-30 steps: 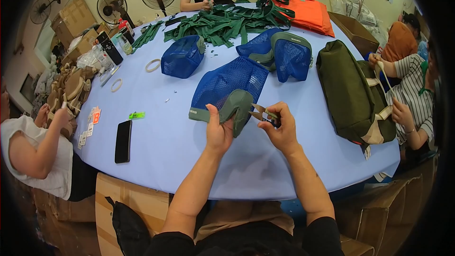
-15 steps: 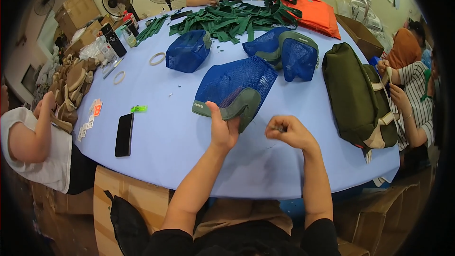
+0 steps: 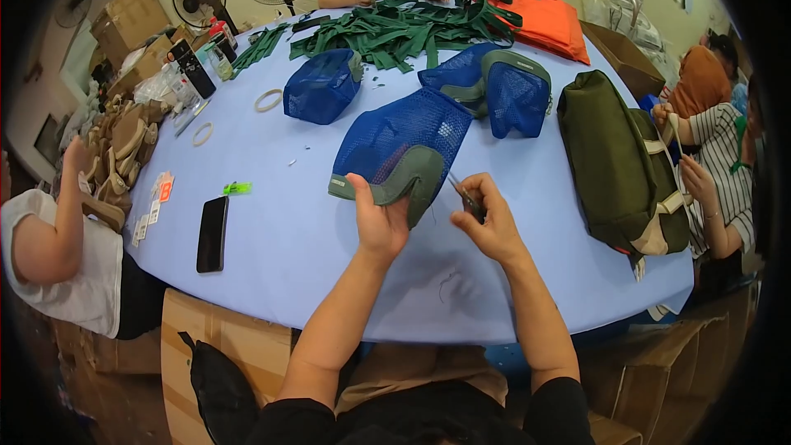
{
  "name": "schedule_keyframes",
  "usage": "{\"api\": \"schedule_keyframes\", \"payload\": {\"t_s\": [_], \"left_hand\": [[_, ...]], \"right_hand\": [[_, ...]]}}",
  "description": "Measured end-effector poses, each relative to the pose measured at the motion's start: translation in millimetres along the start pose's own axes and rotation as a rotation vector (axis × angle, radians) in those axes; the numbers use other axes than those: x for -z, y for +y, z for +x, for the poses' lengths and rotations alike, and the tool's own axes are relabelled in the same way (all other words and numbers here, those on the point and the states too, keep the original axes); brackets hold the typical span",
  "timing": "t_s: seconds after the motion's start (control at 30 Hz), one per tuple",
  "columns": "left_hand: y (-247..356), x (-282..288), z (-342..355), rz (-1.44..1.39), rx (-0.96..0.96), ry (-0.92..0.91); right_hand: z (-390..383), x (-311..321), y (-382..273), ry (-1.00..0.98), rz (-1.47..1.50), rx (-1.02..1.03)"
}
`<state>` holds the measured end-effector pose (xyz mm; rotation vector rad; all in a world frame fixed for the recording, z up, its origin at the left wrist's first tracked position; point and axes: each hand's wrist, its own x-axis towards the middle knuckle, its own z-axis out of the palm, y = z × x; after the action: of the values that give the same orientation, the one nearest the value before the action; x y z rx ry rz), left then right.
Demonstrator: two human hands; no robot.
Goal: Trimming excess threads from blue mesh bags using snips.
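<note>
In my left hand point(image 3: 381, 218) is a blue mesh pouch point(image 3: 404, 132) with grey-green fabric trim, raised above the table. My thumb lies on the trim, and the other fingers are behind it, mostly hidden. Just right of the pouch, my right hand point(image 3: 493, 222) grips small dark thread snips point(image 3: 471, 204). Their thin blade points up and left, close to the pouch's right edge; whether it touches is hard to tell. A loose dark thread point(image 3: 449, 284) lies on the table below my hands.
More blue mesh pouches point(image 3: 323, 86) lie farther back, before a heap of green straps point(image 3: 387, 37). An olive bag point(image 3: 597, 161) stands at right, a black phone point(image 3: 212, 235) lies at left. Tape rings point(image 3: 268, 100) and bottles point(image 3: 191, 70) are beyond it. Other people sit around the table.
My right hand has turned and come up and left toward the pouch, so the snips' blade now shows. The pouch has shifted slightly left. The person across has lowered a hand to the table.
</note>
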<state>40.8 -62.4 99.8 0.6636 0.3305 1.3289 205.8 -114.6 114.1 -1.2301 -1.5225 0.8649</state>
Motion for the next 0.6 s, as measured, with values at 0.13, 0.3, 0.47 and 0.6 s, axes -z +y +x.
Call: {"api": "schedule_keyframes", "payload": {"t_s": [0.13,0.3,0.47,0.6], "left_hand": [[3.4,4.4,3.0,-0.110,0.000,0.050],[6.2,4.3,2.2,-0.161,0.023,0.032],[7.2,2.1,0.5,-0.197,0.061,0.017],[5.4,1.6,0.2,-0.149,0.059,0.067]], "right_hand": [[2.1,-1.6,4.0,0.143,-0.080,0.178],[5.4,-5.8,12.8,0.211,-0.257,0.347],[7.1,-8.1,16.3,0.191,-0.231,0.387],[7.5,-11.4,15.7,0.173,-0.225,0.408]]}}
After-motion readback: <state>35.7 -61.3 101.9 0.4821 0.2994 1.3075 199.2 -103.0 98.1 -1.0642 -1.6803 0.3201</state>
